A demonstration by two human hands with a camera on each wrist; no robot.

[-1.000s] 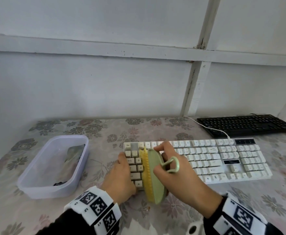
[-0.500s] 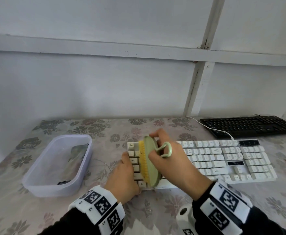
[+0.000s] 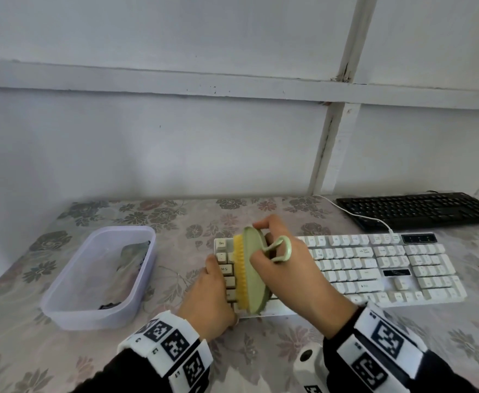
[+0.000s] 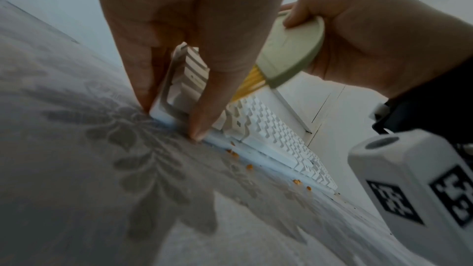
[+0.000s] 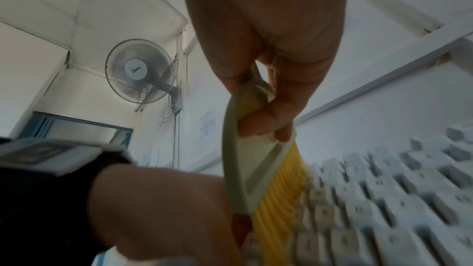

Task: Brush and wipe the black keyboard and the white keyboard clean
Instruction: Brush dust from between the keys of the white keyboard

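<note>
The white keyboard (image 3: 374,268) lies across the middle of the flowered table. My left hand (image 3: 208,290) holds its left end, with thumb and a finger straddling the near left corner (image 4: 171,120). My right hand (image 3: 263,242) grips a green oval brush (image 3: 256,268) that has a loop handle. The brush stands on edge, and its yellow bristles (image 5: 279,199) press on the leftmost key columns. The black keyboard (image 3: 419,209) sits at the back right, untouched.
A clear plastic tub (image 3: 96,276) with a dark cloth inside stands left of the white keyboard. Small orange crumbs (image 4: 234,154) lie on the tablecloth along the keyboard's front edge. A white cable (image 3: 357,217) runs between the two keyboards. The wall is close behind.
My right hand has slid the brush away from me, from the keyboard's near edge toward its far rows. My left hand has kept its hold on the left end.
</note>
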